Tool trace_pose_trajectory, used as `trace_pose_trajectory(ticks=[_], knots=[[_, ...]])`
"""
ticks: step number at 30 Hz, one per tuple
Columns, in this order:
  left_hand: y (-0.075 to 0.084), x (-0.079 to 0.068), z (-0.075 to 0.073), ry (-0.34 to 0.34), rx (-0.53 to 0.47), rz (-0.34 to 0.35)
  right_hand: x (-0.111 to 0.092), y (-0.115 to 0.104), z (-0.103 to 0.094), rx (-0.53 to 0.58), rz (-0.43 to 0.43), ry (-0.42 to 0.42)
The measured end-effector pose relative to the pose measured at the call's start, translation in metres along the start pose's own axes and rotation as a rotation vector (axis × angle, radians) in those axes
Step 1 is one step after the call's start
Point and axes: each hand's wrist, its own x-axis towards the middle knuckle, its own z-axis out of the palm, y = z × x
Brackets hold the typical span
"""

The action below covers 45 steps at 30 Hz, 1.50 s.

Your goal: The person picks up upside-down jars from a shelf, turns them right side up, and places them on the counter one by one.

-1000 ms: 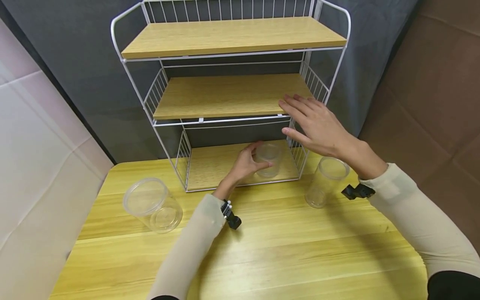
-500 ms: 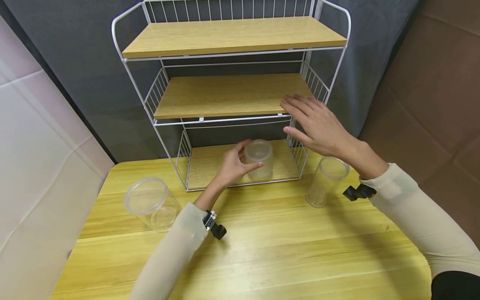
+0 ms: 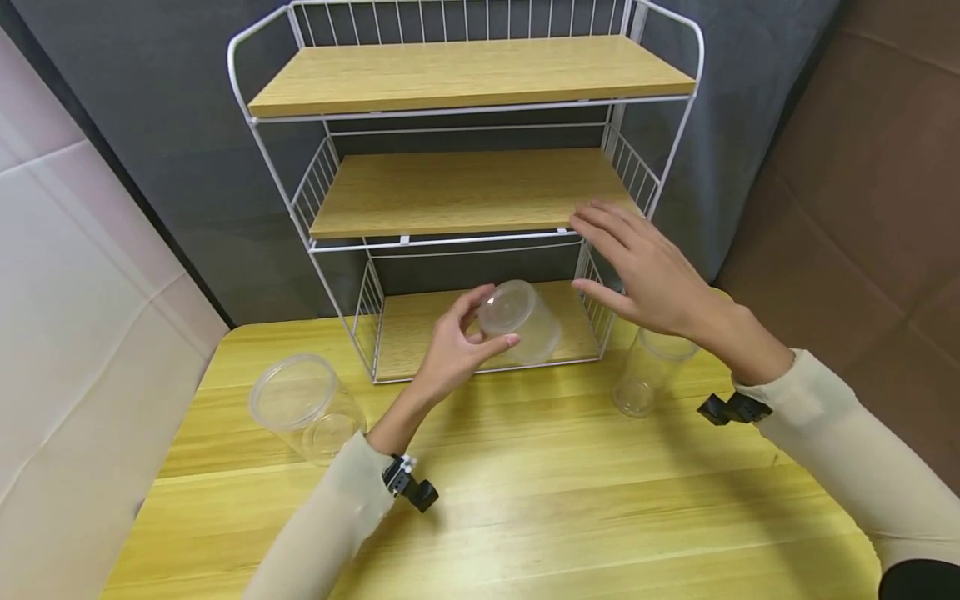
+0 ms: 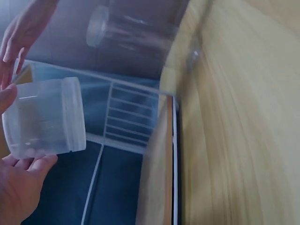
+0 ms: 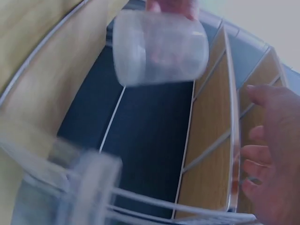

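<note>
My left hand [image 3: 450,348] grips a clear plastic jar [image 3: 529,325] between thumb and fingers. The jar [image 4: 49,119] is tilted and raised off the bottom shelf board [image 3: 405,337], near that level's front edge. In the right wrist view the jar [image 5: 159,49] hangs clear of the board. My right hand [image 3: 648,271] holds nothing; its fingers are extended at the right front corner of the middle shelf [image 3: 465,192]. Below that hand a tall clear jar [image 3: 637,383] stands on the table, its upper part partly covered by the hand and wrist.
A wide clear jar [image 3: 300,400] stands on the wooden table [image 3: 540,500] at the left. The white wire rack [image 3: 273,171] has three wooden boards, the top shelf [image 3: 465,75] being highest. A grey cloth [image 3: 187,208] hangs behind it.
My left hand has drawn back to the left with the jar, which went from upright to tilted and rose off the bottom shelf. My right hand has shifted slightly right and down.
</note>
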Motion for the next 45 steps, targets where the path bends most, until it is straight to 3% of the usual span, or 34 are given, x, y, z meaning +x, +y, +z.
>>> trace_pose_trajectory(ticks=[6,12,17,21,24,29,34,39,45], knots=[[0.014,-0.014,0.003,0.019,-0.166,0.036,-0.017,-0.027,0.009,0.220,0.010,0.125],[0.021,-0.025,0.008,0.000,-0.329,0.131,-0.036,-0.054,0.022,0.534,0.242,0.040],[0.024,-0.033,0.013,0.003,-0.407,0.202,-0.048,-0.067,0.041,0.911,0.435,-0.023],[0.024,-0.036,0.015,0.009,-0.453,0.233,-0.053,-0.073,0.056,1.227,0.491,0.034],[0.023,-0.037,0.016,0.009,-0.475,0.246,-0.053,-0.076,0.063,1.348,0.493,0.101],[0.021,-0.039,0.011,-0.024,-0.422,0.221,-0.051,-0.076,0.067,1.378,0.480,0.157],[0.022,-0.042,0.001,-0.082,-0.224,0.131,-0.045,-0.070,0.065,1.334,0.450,0.172],[0.019,-0.042,-0.006,-0.082,0.040,0.078,-0.040,-0.064,0.065,1.131,0.417,0.133],[0.006,-0.041,-0.011,-0.080,0.359,0.164,-0.035,-0.060,0.069,0.864,0.384,0.033]])
